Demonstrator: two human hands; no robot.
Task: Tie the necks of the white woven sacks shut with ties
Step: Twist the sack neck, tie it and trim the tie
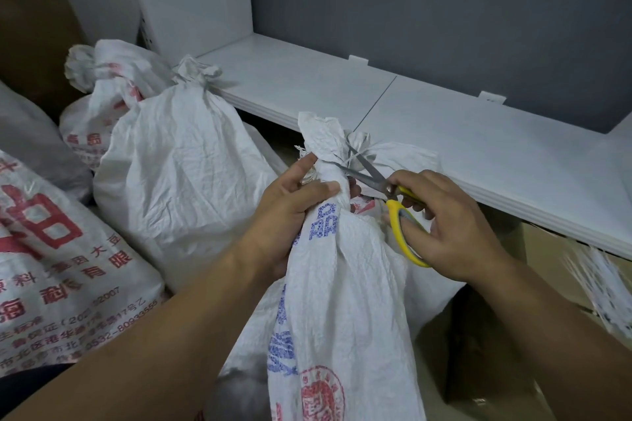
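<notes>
Now, from the head view, the left hand (290, 212) grips the neck (325, 161) of the sack (342, 301), which stands front and centre between the forearms. Thumb and lower fingers are curled round the gathered cloth, and the forefinger lies up along its side. The right hand (451, 225) holds the scissors (372, 178), thumb and fingers hooked through the yellow loops, with the blades parted just beside the neck on its right. A thin white tie (352, 156) seems to run between the blades. It is too fine to be sure of, and I cannot tell how snugly it sits round the neck.

To the left stand two tied sacks (178, 164), one behind the other, against a white shelf (427, 120). At the far right hangs a bundle of white strips (608, 287), probably spare ties.

This looks like trimming the tie's loose tail, so this sack is nearly done.

- **Wrong cut:** The blades are very near the bunched cloth. Closed a little too far in, they could nick the weave or sever the loop itself, and the neck would spring open.
- **Cut finger:** The lower blade points toward the left thumb and forefinger. A slip or a hurried snip could catch them.
- **Lost grip:** If the left grip eases before the cut, the neck may twist and pull the tail out from between the blades.
</notes>
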